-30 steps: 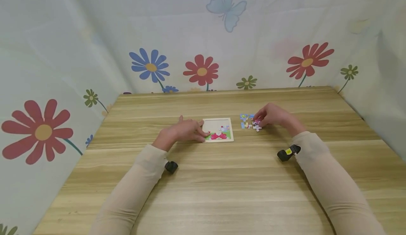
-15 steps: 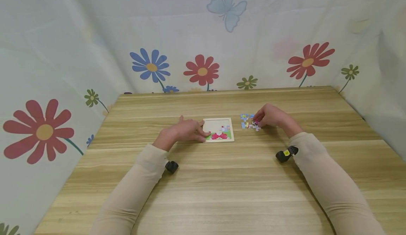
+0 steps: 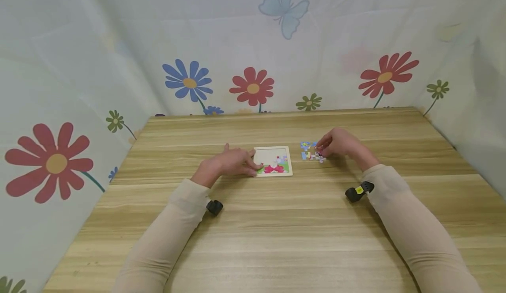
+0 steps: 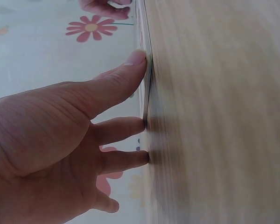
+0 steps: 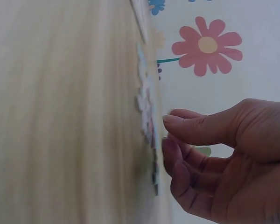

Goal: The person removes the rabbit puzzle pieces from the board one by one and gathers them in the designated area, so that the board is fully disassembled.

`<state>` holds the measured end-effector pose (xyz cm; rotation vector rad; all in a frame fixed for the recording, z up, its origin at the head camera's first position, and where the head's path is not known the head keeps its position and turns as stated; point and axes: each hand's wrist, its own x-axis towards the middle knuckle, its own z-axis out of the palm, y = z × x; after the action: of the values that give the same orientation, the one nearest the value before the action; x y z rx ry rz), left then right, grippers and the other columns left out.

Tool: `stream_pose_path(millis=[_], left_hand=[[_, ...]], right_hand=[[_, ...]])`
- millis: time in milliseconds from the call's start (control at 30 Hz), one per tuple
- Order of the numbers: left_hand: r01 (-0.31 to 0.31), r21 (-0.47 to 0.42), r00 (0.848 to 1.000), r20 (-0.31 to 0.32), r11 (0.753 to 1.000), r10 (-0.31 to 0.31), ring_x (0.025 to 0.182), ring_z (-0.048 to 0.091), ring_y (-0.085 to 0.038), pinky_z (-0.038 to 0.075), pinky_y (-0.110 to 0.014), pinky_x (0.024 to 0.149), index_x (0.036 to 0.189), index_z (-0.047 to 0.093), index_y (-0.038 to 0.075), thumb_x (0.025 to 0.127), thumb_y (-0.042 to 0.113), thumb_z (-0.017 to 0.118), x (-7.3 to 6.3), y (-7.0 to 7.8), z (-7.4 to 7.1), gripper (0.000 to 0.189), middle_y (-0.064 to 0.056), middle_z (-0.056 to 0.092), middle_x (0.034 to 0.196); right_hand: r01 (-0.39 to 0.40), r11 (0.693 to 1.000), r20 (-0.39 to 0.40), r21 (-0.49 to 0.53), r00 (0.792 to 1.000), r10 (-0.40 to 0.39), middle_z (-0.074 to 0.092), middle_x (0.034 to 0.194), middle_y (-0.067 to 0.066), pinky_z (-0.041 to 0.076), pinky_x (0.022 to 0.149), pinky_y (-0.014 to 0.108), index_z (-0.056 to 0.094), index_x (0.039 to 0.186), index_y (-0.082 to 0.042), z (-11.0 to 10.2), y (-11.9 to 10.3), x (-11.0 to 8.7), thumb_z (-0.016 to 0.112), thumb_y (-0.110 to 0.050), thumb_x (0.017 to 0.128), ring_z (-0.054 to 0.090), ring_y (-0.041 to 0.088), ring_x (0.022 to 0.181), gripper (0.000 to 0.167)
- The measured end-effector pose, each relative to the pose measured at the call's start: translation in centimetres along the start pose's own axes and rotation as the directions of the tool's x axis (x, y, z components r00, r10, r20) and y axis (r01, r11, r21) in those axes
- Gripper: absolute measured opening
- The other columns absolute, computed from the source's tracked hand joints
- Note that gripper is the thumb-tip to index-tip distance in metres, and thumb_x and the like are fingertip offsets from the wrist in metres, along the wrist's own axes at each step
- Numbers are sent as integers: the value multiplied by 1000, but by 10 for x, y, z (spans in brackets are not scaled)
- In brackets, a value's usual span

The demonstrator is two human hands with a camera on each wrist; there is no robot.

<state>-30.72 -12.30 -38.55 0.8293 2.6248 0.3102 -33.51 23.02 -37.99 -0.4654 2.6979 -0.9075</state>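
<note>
1. On the head feed I see a shallow puzzle frame [image 3: 275,175] lying flat on the table [image 3: 276,240], in the far half, between the two hands.
2. Fitted pieces [image 3: 273,169], green and pink-red, fill the near side of the frame and climb its right side; pale backing shows in the far left part.
3. Left hand [image 3: 229,163]: rests at the frame's left end. The fingers are mostly straight and spread apart; from the left wrist feed I note the thumb touching the near edge.
4. Loose pieces [image 3: 306,156], mostly blue with some white and pink, lie in a small cluster just right of the frame, apart from it.
5. Right hand [image 3: 341,143]: sits at the right side of this cluster, fingers curled, thumb and fingertips close together. I cannot tell whether they pinch a piece.
6. Each wrist carries a black device, left [image 3: 215,207] and right [image 3: 354,193], at the cuff of a beige sleeve.
7. Beyond the table's far edge I record a pale curtain [image 3: 217,29] printed with flowers and a blue butterfly [image 3: 284,9].
</note>
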Motion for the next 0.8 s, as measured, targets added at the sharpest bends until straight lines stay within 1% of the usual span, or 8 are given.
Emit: stream_pose_path(millis=[100, 167, 267, 367, 433, 567, 800], left_hand=[[7, -14, 1000, -3, 1000, -7, 146, 32, -31, -6, -73, 109, 130, 65, 32, 91, 40, 72, -1, 0, -1, 41, -10, 35, 158], [10, -17, 1000, -4, 1000, -10, 146, 32, -30, -6, -73, 109, 130, 66, 32, 90, 39, 73, -2, 0, -1, 41, -10, 35, 157], [14, -13, 1000, 2, 1000, -14, 146, 32, -30, -6, -73, 110, 130, 65, 32, 91, 40, 72, -3, 1, -2, 41, -10, 35, 158], [14, -8, 1000, 6, 1000, -14, 145, 33, -29, -6, -73, 110, 130, 65, 33, 91, 40, 72, -3, 2, -3, 41, -10, 35, 158], [14, -4, 1000, 8, 1000, -14, 145, 33, -29, -6, -73, 110, 131, 64, 33, 91, 41, 71, -3, 2, -4, 41, -10, 35, 158], [12, 14, 1000, 14, 1000, -12, 145, 35, -29, -4, -75, 109, 132, 64, 34, 92, 42, 70, -2, 2, -4, 41, -10, 35, 158], [7, 11, 1000, 10, 1000, -7, 144, 35, -29, -2, -75, 109, 133, 63, 36, 92, 43, 70, -2, -1, -2, 42, -11, 33, 159]], right_hand=[[2, 1000, -33, -14, 999, -3, 71, 106, 17, 49, 80, 38, 73, 115, 3, 0, -7, 2, 74, -5, 88, 61, 27, 94, 28], [33, 999, -31, -21, 999, -34, 71, 107, 16, 49, 80, 39, 73, 116, 2, 3, -16, 4, 73, -5, 88, 61, 27, 94, 28], [85, 996, 5, 4, 996, -85, 71, 105, 16, 51, 78, 38, 72, 116, 3, 13, -34, 10, 72, -2, 86, 62, 27, 91, 30], [117, 993, 41, 27, 992, -118, 71, 101, 14, 51, 77, 35, 71, 116, 4, 26, -53, 18, 71, 1, 85, 62, 25, 90, 31], [115, 993, 63, 32, 991, -117, 70, 98, 11, 50, 76, 34, 72, 115, 4, 35, -63, 24, 72, 1, 85, 60, 24, 88, 30], [123, 992, 97, 0, 988, -122, 69, 95, 10, 50, 79, 34, 72, 113, 4, 50, -77, 35, 75, -1, 85, 58, 23, 87, 28], [130, 989, 140, -69, 983, -119, 69, 100, 12, 52, 86, 37, 71, 113, 4, 59, -90, 44, 76, 3, 83, 59, 24, 91, 31]])
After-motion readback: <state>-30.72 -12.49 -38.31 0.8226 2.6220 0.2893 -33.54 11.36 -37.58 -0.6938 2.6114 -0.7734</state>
